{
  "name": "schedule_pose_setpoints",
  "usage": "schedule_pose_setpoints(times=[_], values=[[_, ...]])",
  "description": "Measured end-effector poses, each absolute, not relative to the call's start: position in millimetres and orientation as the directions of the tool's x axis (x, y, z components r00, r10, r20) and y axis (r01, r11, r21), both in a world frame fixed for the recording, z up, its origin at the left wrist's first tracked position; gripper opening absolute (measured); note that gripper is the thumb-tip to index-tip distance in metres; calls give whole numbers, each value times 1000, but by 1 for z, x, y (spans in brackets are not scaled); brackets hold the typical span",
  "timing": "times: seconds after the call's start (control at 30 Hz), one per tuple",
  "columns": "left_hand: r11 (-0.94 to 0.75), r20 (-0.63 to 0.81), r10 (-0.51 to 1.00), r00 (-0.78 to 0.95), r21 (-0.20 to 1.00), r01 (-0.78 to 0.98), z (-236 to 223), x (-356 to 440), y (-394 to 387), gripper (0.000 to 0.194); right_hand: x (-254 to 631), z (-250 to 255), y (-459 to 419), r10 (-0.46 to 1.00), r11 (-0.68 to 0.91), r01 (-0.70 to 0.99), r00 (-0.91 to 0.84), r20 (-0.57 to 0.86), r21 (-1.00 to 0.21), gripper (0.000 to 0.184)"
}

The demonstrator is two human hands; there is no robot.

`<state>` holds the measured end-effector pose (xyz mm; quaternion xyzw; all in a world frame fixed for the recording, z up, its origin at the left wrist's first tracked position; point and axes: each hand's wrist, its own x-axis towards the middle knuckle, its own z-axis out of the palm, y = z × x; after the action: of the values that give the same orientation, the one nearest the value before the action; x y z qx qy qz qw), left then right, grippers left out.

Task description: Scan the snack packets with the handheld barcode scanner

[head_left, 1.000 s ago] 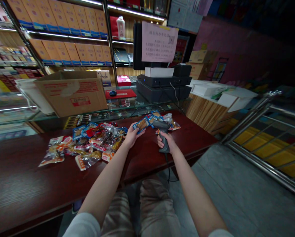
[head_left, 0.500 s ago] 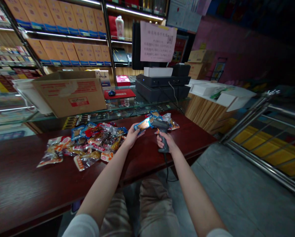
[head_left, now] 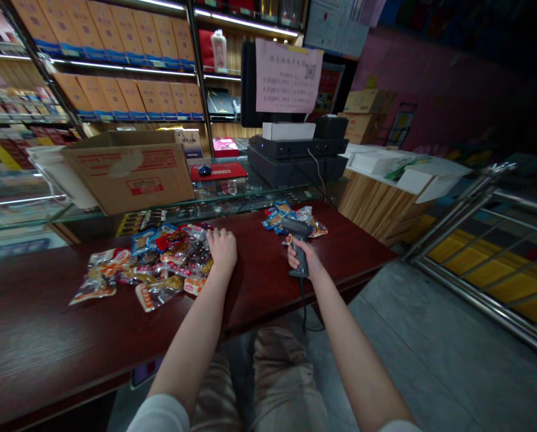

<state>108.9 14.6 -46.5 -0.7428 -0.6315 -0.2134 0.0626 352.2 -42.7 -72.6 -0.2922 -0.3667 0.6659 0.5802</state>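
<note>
My right hand (head_left: 302, 258) is wrapped round the grip of a dark handheld barcode scanner (head_left: 297, 231), its cord hanging past the table edge. My left hand (head_left: 223, 247) is at the right edge of a heap of packaged snacks (head_left: 169, 258), palm down. Its fingers are bent but slightly apart, and no packet shows in them; what lies beneath the palm is hidden. The heap mixes clear, red, orange and blue wrappers. Just behind the scanner lies a smaller group of snack packets (head_left: 279, 214), mostly blue and clear.
Behind the dark red table (head_left: 259, 288) stands a glass counter with an open cardboard box (head_left: 137, 174), a mouse (head_left: 204, 170) on a red pad and a cash drawer (head_left: 286, 169) below a monitor. A metal railing (head_left: 479, 240) runs along the right.
The blue packet has left my left hand, and more blue wrapper shows in the small group. My left hand has moved left to the heap. The right hand keeps the scanner nearly still.
</note>
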Motion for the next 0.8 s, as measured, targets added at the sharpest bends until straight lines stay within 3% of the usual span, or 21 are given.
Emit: schedule_pose_setpoints(times=[0.07,0.23,0.57,0.8], values=[[-98,301,952,61,110,989,-51,109,14,49,352,-72,-43,988,-61,-558,-154,32,-828,39],[-16,185,983,7,44,999,-60,107,16,86,353,-75,-43,990,-54,-565,-138,30,-824,37],[-1,86,996,7,-79,997,-52,73,25,84,392,-66,-40,999,-12,-538,-46,15,-843,40],[47,196,980,-33,-69,996,-63,57,28,75,437,-69,-36,999,-21,-512,-43,1,-859,40]])
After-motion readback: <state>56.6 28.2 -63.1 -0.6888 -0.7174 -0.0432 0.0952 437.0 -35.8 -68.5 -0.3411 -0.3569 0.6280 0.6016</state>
